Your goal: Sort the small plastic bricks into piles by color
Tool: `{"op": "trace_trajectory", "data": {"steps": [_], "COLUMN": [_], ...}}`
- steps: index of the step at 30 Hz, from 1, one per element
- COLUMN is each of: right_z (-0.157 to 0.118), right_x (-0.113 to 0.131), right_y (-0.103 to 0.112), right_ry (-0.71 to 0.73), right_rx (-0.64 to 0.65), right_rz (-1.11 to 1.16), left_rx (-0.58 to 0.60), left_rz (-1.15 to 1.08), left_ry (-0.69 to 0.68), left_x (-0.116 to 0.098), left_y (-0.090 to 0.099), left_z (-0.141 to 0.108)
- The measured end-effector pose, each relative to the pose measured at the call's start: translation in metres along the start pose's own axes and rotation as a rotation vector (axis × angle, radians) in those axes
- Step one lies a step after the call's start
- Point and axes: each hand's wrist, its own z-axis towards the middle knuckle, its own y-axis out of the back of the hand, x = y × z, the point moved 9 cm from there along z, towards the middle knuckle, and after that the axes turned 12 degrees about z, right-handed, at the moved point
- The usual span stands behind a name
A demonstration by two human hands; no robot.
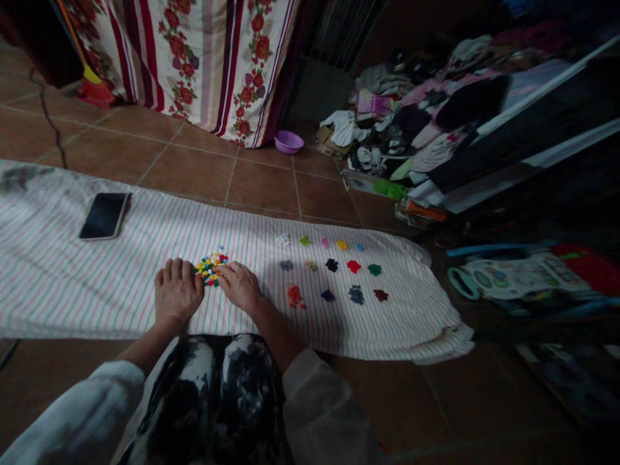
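A mixed pile of small coloured pieces (210, 266), yellow, green, red, white and blue, lies on the striped cloth (145, 278). Flat on the cloth at the pile's left edge rests my left hand (177, 289), its fingers stretched forward. My right hand (238, 284) reaches into the pile from the right with fingertips drawn together; whether a piece is between them is too small to make out. Further right, small single-colour heaps sit in three rows, among them an orange heap (294, 296), a black heap (332, 265), a red heap (353, 266) and a green heap (374, 269).
A phone (105, 216) lies on the cloth at the left. Beyond, on the tiled floor, are a purple basin (289, 142), a floral curtain (194, 64) and a red broom (95, 90). Heaped clothes (411, 110) and a toy-like panel (513, 278) stand to the right.
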Motion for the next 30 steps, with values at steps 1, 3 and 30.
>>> {"op": "trace_trajectory", "data": {"steps": [1,3,30], "right_z": [-0.0001,-0.0006,-0.0084], "right_x": [-0.0003,-0.0004,-0.0058], "right_y": [0.0001,0.0002,0.0003], "right_ry": [-0.001,0.002,-0.05], "right_rx": [-0.007,-0.022,-0.091], "right_rz": [-0.002,0.003,0.122], "left_rx": [0.005,0.004,0.01], "left_rz": [-0.009,-0.016,-0.063], "left_ry": [0.003,0.009,0.017], "left_x": [0.0003,0.0008,0.0015], "left_y": [-0.0005,-0.0015,-0.0017], "left_z": [0.0,-0.0002,0.0001]}}
